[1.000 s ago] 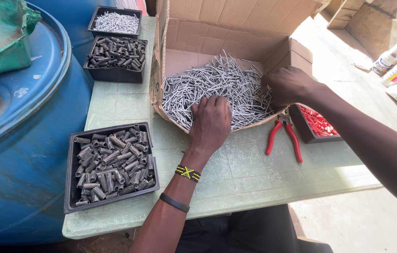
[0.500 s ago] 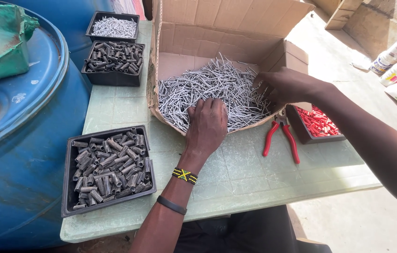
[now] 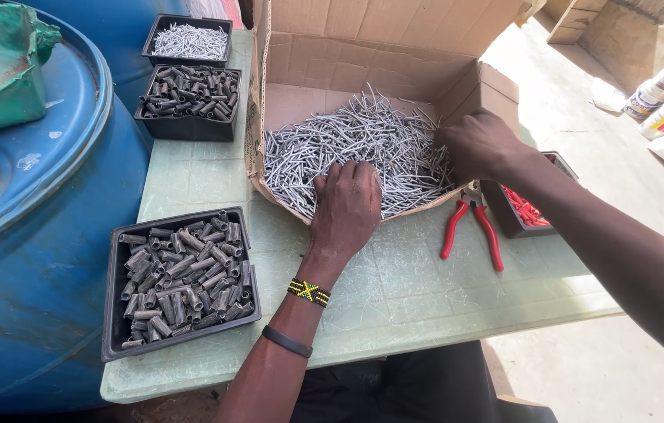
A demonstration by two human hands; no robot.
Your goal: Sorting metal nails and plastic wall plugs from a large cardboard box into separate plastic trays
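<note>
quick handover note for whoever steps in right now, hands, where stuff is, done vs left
Left hand: palm down on the pile of bent metal pins in the cardboard box, at its front edge.
Right hand: on the pile's right side; whether it grips any pins cannot be told.
Red-handled pliers lie untouched on the green table, beside a tray of red pieces.
Black tray of dark metal sleeves sits front left.
Done: trays hold sorted parts. Left: a large pile in the box.
</note>
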